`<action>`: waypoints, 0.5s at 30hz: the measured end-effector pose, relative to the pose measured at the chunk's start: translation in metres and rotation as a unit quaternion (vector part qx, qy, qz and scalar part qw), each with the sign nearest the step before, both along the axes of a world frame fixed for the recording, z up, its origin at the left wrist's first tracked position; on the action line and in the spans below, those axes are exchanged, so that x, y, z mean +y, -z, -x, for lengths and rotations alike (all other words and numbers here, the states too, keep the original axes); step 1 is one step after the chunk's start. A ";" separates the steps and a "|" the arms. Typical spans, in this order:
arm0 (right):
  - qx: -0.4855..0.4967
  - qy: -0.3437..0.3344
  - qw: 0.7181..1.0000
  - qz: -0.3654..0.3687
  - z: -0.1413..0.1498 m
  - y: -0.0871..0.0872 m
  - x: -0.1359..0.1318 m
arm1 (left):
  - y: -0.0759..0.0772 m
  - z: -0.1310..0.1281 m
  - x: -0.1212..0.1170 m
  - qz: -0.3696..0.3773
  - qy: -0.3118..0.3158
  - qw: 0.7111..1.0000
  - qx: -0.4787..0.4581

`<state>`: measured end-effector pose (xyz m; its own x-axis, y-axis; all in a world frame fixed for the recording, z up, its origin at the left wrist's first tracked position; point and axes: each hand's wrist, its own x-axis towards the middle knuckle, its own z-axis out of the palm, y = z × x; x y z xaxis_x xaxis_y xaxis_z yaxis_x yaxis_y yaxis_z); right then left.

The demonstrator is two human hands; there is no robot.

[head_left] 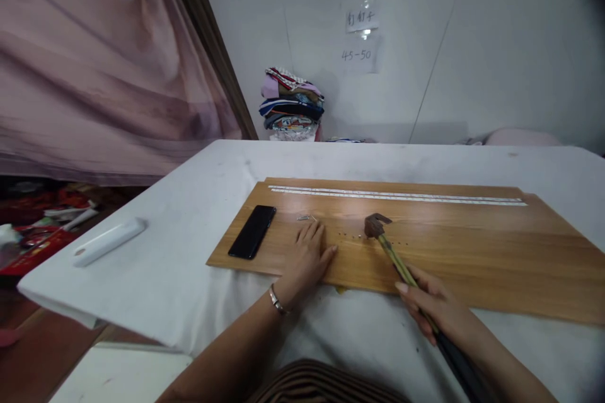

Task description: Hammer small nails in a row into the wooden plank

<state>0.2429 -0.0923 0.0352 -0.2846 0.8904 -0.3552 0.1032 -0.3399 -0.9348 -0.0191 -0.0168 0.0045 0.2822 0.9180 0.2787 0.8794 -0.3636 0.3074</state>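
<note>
A long wooden board (472,252) lies across a white-covered table (189,277). My left hand (307,258) rests flat on the board's near edge, fingers stretched out, a bracelet on the wrist. My right hand (435,308) is wrapped round the handle of a hammer (385,239). The hammer's dark head sits over a row of small nails (352,237) in the board, just right of my left fingertips. A few loose nails (307,218) lie above my left hand.
A black phone (253,231) lies on the board's left end. A white strip (397,195) runs along its far edge. A white remote-like object (109,240) sits on the table's left. Folded clothes (292,104) are stacked against the wall behind; a pink curtain (94,63) hangs left.
</note>
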 end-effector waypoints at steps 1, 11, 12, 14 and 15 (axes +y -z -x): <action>-0.006 -0.003 1.000 0.001 0.000 0.000 -0.001 | 0.000 0.000 -0.002 -0.004 -0.002 1.000 -0.009; -0.011 -0.023 1.000 0.004 0.001 0.007 0.000 | 0.003 0.001 -0.008 -0.004 0.025 0.997 -0.067; -0.011 -0.020 1.000 0.003 0.001 0.007 0.000 | 0.003 0.001 -0.007 -0.004 0.026 0.997 -0.069; -0.007 -0.013 1.000 0.001 0.001 0.005 0.000 | 0.004 0.001 -0.006 -0.003 0.024 0.997 -0.069; -0.005 -0.008 1.000 0.000 0.000 0.004 -0.001 | 0.004 0.001 -0.006 -0.003 0.023 0.997 -0.067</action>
<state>0.2424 -0.0929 0.0310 -0.2960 0.8858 -0.3575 0.1174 -0.3377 -0.9339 -0.0201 -0.0225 0.0004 0.2830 0.9035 0.3219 0.8133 -0.4040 0.4188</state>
